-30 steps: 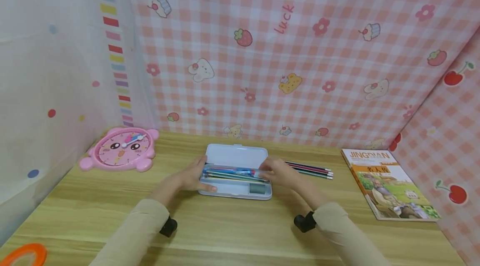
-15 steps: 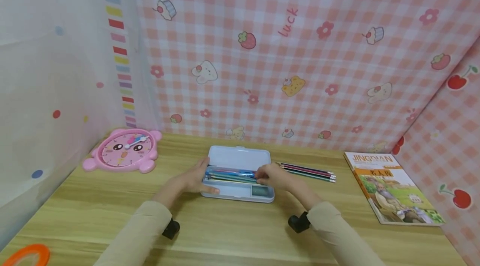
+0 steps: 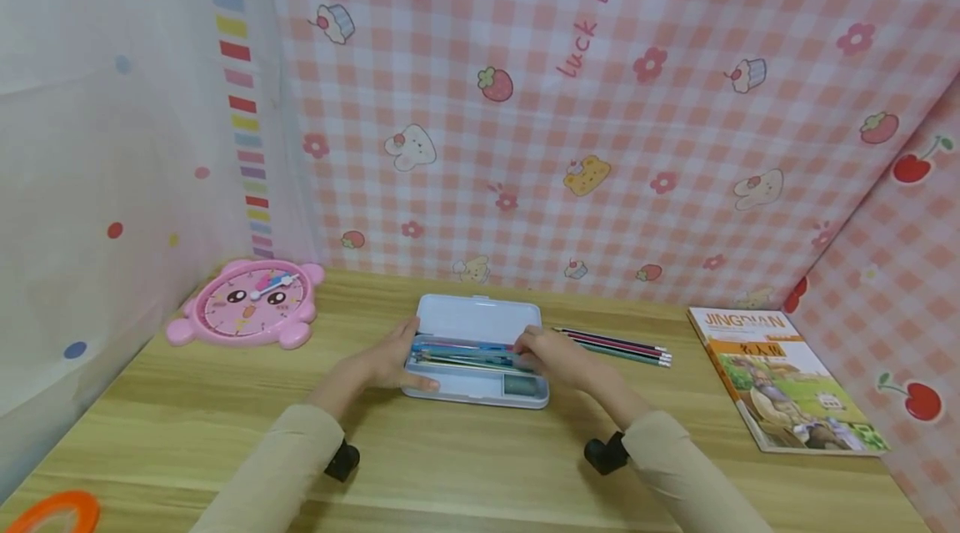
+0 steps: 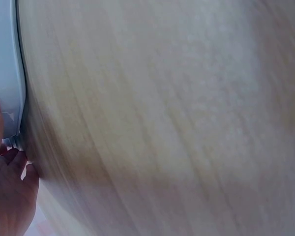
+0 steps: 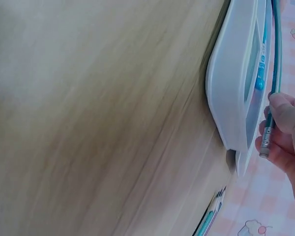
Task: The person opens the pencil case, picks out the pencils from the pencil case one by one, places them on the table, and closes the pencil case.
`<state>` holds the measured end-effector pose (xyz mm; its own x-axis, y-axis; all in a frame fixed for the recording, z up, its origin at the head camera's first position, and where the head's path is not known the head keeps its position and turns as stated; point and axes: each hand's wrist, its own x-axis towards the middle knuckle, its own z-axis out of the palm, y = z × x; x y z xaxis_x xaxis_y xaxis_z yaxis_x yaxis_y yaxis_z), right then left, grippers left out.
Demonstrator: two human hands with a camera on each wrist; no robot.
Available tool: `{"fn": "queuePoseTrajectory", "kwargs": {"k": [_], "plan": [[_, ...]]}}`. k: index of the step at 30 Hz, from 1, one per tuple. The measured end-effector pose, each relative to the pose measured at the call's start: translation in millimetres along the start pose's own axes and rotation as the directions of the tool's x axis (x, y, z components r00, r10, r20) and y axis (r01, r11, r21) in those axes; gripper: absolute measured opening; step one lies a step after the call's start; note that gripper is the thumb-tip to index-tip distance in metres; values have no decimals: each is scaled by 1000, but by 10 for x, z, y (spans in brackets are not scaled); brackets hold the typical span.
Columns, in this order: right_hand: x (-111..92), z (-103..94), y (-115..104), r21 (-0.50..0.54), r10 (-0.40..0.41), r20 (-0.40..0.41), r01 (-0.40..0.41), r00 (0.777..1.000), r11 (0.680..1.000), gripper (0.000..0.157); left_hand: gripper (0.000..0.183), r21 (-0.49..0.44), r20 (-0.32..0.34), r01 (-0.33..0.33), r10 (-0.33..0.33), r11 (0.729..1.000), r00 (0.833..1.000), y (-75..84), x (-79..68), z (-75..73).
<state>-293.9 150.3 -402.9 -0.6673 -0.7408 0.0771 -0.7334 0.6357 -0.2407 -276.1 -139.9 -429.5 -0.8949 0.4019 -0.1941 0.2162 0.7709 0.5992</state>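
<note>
A white pencil case (image 3: 480, 316) lies with its lid tipped back, pens and pencils (image 3: 457, 356) in its tray. My left hand (image 3: 384, 361) grips the case's left end, thumb along the front rim and fingers at the back. Over the right end, my right hand (image 3: 551, 356) pinches a dark teal pencil (image 5: 278, 44) between thumb and fingers, close to its silver ferrule and eraser. In the right wrist view that pencil stands off from the tray, where a blue pen (image 5: 261, 69) lies. A greenish block (image 3: 520, 384) fills the case's front right compartment.
Several pencils (image 3: 618, 348) lie on the wooden table (image 3: 465, 466) just right of the case. A pink bear-faced toy clock (image 3: 251, 304) is at the left, a book (image 3: 787, 383) at the right. An orange ring-shaped object (image 3: 75, 504) shows at the lower left.
My right hand has shifted from the blue pen towards the pencils in the tray and now lifts a teal pencil's eraser end. My left hand stays on the case.
</note>
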Motion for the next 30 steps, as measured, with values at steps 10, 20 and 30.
{"fn": "queuePoseTrajectory", "kwargs": {"k": [10,20,30], "plan": [[-172,-81,169,-130,-89,-169,68,982,989,12,117,-8,-4,8,-8,1000,1000,-10,14,-2],[-558,-187,515,-187,-31,-245,-16,969,982,17,116,-18,-3,-3,3,1000,1000,22,-12,10],[-1110,-215,863,-163,37,-289,-87,957,983,31,117,-16,-6,4,-4,1000,1000,10,6,28]]}}
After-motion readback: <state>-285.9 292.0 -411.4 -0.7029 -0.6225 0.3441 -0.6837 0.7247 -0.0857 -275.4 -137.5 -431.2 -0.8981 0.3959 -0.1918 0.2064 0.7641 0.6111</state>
